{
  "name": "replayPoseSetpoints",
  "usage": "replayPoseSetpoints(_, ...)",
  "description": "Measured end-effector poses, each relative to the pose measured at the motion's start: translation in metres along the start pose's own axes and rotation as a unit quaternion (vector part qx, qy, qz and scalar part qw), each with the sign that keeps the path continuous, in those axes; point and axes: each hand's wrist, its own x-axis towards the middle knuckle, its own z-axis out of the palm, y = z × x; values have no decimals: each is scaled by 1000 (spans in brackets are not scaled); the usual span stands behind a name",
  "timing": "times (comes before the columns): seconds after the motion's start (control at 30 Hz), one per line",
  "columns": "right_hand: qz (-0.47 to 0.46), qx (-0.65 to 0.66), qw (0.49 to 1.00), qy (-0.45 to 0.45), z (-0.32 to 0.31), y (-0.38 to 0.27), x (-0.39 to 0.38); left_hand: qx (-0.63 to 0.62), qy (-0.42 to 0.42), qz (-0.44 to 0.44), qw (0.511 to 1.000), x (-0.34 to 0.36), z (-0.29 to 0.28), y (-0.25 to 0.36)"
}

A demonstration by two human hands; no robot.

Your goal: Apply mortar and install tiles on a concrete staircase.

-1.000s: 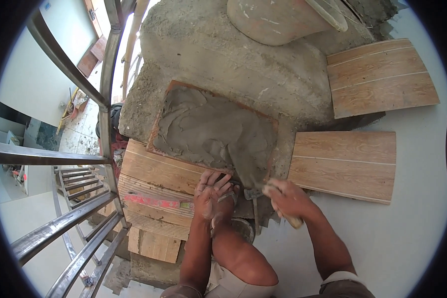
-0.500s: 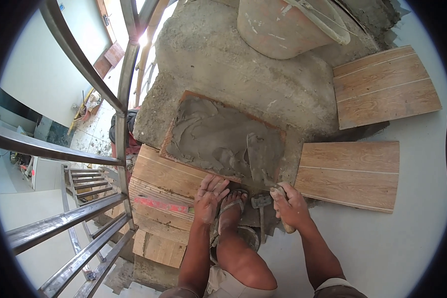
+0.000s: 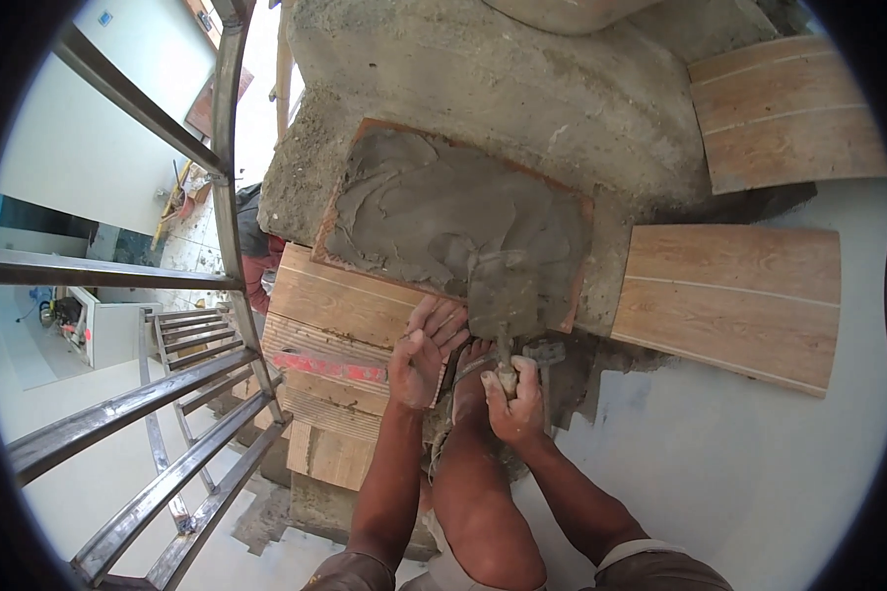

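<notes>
My left hand (image 3: 424, 350) is open, its fingers stretched toward the near edge of a mortar-covered tile (image 3: 443, 207); whether it touches the edge I cannot tell. My right hand (image 3: 515, 404) grips the handle of a trowel (image 3: 498, 305), whose blade lies at the tile's near right part, coated in grey mortar. Just right of the handle is a hammer (image 3: 544, 353). A pink level (image 3: 330, 366) lies across stacked wood-look tiles (image 3: 335, 295) left of my hands. My sandalled foot (image 3: 473, 360) shows between the hands.
Metal railings (image 3: 118, 414) run along the left, with another stair (image 3: 202, 345) beyond. Two wood-look tiles (image 3: 729, 305) (image 3: 779, 108) lie at right by rough concrete (image 3: 493, 89). A bucket (image 3: 562, 12) stands at top. Dark and red cloth (image 3: 256, 256) lies beside the railing.
My right hand has moved left with the trowel and turned it more upright. My left hand stays open and has shifted slightly. The view has shifted too.
</notes>
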Motion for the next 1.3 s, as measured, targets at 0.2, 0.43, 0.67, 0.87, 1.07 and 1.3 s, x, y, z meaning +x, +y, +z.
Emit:
replayPoseSetpoints(0.2, -40, 66, 997, 15, 33, 8, 8, 38, -12, 28, 999, 3, -6, 14)
replayPoseSetpoints(0.43, -52, 48, 997, 42, 29, 5, 11, 53, -25, 37, 998, 5, -16, 16)
replayPoseSetpoints(0.67, -6, 98, 994, 49, 18, 6, -1, 9, -28, 8, 1000, 8, -9, -6)
replayPoseSetpoints(0.87, -9, 172, 984, 45, 5, 1, 0, 8, -27, -19, 999, 9, 4, -16)
replayPoseSetpoints(1.07, 41, 245, 967, 52, -39, 31, -21, 25, -36, -73, 996, 13, 6, -25)
replayPoseSetpoints(1.3, 102, 235, 962, 96, -82, 49, -57, -98, -14, -55, 994, 31, 6, -75)
